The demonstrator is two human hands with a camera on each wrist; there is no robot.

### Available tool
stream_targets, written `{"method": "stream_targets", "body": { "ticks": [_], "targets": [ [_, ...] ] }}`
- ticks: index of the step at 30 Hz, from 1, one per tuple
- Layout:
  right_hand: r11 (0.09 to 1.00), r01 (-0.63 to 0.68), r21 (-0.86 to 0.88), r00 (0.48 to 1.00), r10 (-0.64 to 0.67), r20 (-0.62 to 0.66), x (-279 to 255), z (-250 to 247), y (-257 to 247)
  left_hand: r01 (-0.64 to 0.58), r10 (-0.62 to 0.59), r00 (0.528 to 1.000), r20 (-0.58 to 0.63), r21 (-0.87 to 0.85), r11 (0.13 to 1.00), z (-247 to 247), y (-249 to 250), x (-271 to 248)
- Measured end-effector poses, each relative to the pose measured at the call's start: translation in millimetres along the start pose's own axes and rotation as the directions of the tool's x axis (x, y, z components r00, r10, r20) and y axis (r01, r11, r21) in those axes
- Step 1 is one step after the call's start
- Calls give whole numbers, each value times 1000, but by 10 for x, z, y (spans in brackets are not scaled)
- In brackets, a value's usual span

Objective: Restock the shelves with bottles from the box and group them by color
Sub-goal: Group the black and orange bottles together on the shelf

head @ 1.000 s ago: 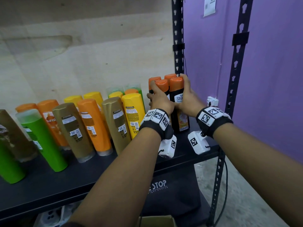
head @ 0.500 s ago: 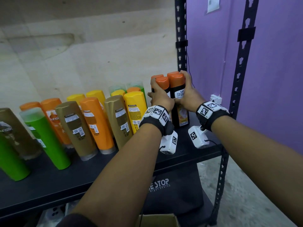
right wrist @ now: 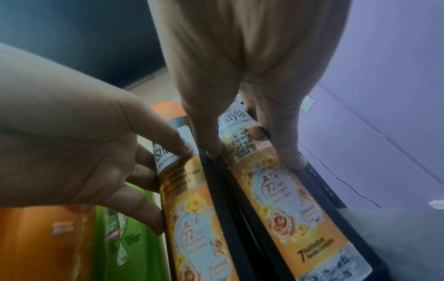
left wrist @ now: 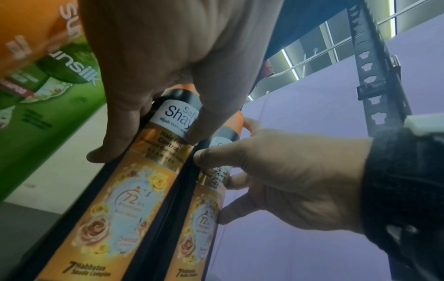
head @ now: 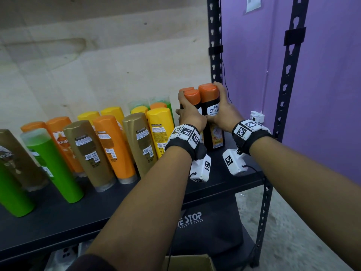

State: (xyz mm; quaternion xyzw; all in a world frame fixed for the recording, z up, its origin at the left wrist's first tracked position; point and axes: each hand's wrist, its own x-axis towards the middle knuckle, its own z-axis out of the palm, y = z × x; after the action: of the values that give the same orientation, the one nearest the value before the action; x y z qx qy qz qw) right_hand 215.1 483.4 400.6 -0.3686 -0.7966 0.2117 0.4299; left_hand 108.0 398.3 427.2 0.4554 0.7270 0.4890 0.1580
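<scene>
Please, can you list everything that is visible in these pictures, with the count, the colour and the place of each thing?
Black bottles with orange caps: at least three, right end of the shelf, upright, held between both hands.
Orange plastic bottles: at least four, middle and left of the shelf.
Gold-brown plastic bottles: three, front rows.
Yellow plastic bottles: at least four, middle.
Green plastic bottles: at least four, left end and back.
Black metal shelf: one, carries all the bottles.
Dark bag with white print: one, below the shelf.
Cardboard box: one, bottom edge, partly visible.
Purple wall: right side.
Left hand: grips the left black bottle.
Right hand: grips the right black bottle.
</scene>
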Motion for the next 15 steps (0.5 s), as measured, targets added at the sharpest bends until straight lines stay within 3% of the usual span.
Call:
{"method": "stream_targets", "body": {
  "ticks": [15],
  "targets": [
    [1000, -4, -4, 1000, 4, -11, -5, 15, 5, -3, 3, 1000, -9, 11, 1000, 20, -35, 9]
  ]
}}
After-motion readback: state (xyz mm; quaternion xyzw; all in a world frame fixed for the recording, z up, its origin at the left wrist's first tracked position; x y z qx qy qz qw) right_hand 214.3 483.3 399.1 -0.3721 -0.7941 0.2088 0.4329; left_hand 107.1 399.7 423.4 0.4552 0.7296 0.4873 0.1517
